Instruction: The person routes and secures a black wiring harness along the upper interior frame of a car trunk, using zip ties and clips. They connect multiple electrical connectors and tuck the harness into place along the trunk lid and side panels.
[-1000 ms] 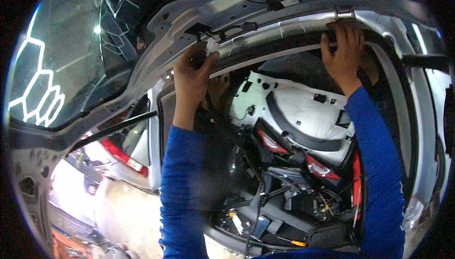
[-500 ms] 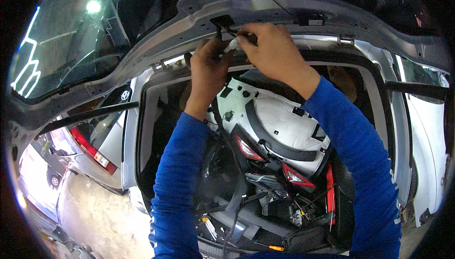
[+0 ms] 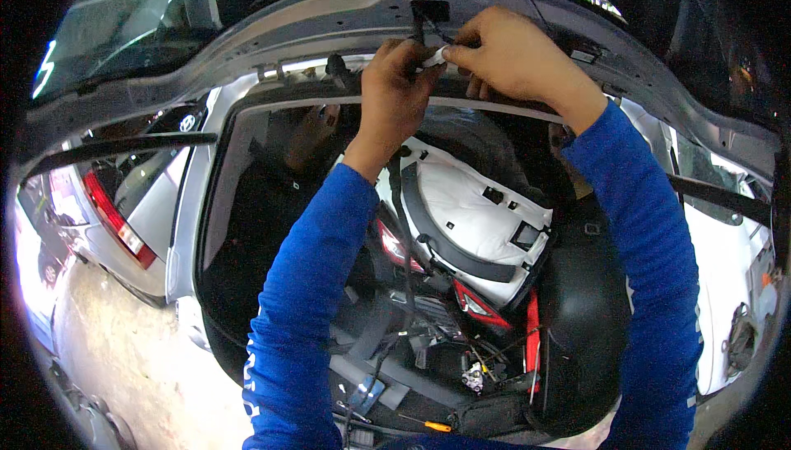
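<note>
Currently, the left hand (image 3: 394,91) and right hand (image 3: 521,58) are pinching, fingers nearly closed, one small white plastic piece (image 3: 434,58) below the grey metal tailgate's (image 3: 346,36) dark rectangular opening (image 3: 437,11), a crooked tug possibly straining the thin black cable (image 3: 437,32) beside it.

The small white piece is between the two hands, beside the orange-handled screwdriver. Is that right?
Not beside the orange-handled screwdriver: the head view shows the small white piece between the left hand and right hand, up by the tailgate.
</note>
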A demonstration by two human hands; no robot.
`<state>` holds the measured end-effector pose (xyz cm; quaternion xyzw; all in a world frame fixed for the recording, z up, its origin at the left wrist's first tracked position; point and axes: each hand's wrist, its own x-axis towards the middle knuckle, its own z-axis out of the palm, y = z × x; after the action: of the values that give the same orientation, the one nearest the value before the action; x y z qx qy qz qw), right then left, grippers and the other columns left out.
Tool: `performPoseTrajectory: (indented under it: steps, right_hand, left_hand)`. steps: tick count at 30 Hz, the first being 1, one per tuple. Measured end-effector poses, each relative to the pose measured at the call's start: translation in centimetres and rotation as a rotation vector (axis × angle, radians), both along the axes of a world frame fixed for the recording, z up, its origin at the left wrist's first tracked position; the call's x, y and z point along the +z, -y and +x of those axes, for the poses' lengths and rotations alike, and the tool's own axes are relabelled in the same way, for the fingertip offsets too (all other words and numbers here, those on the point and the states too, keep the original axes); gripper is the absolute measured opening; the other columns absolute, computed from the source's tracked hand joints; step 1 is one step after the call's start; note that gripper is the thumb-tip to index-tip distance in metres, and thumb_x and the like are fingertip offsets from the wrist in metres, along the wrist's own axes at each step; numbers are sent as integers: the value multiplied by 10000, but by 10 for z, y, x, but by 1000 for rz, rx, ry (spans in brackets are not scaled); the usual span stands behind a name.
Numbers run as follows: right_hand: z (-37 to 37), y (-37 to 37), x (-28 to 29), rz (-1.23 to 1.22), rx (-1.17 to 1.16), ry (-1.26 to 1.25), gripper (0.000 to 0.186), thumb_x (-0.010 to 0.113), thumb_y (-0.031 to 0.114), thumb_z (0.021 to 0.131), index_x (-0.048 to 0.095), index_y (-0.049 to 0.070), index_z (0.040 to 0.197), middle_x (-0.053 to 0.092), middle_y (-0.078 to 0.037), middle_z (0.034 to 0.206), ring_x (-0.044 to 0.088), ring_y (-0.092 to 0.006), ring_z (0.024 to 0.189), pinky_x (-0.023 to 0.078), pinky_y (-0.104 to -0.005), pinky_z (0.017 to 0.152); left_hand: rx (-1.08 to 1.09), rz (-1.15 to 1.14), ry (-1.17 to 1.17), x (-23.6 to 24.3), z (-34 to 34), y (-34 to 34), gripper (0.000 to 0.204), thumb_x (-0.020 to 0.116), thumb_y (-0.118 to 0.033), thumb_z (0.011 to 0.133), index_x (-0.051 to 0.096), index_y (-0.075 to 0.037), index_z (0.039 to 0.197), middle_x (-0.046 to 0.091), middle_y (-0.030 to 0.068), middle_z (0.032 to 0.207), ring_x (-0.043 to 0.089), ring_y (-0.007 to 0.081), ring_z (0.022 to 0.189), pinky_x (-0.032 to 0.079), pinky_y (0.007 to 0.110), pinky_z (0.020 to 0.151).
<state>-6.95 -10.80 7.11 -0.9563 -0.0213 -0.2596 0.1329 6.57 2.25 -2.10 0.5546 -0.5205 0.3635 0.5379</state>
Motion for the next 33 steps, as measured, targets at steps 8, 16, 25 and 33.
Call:
performPoseTrajectory:
  steps: [8,16,25,33]
  right_hand:
    - [11,-1,28,-88,16,-234,303,647,290,917,669,-12,904,634,-95,683,620,-183,502,475,-334,453]
    - [32,12,31,-208,199,-318,332,637,329,936,621,32,789,471,-3,584,452,-118,425,327,-296,385]
    - [12,26,11,519,280,-264,380,624,362,959,562,81,712,353,45,516,314,-68,360,205,-247,354]
    - [2,31,5,405,323,78,355,632,382,974,717,38,978,658,-39,834,619,-134,772,466,-284,688]
  left_hand:
    - [77,-55,129,-3,-2,-2,205,776,-71,811,689,-35,993,648,178,938,652,387,832,523,435,713]
    - [-12,-8,115,-1,14,-9,186,776,-94,831,704,-46,995,665,183,929,659,394,855,529,435,745]
    - [-126,51,28,-6,21,-14,205,784,-101,838,723,-45,1025,665,173,912,668,358,840,531,405,755]
    - [-238,69,-21,-37,-4,-19,316,804,-197,840,642,-27,1052,638,105,947,641,228,865,520,326,792]
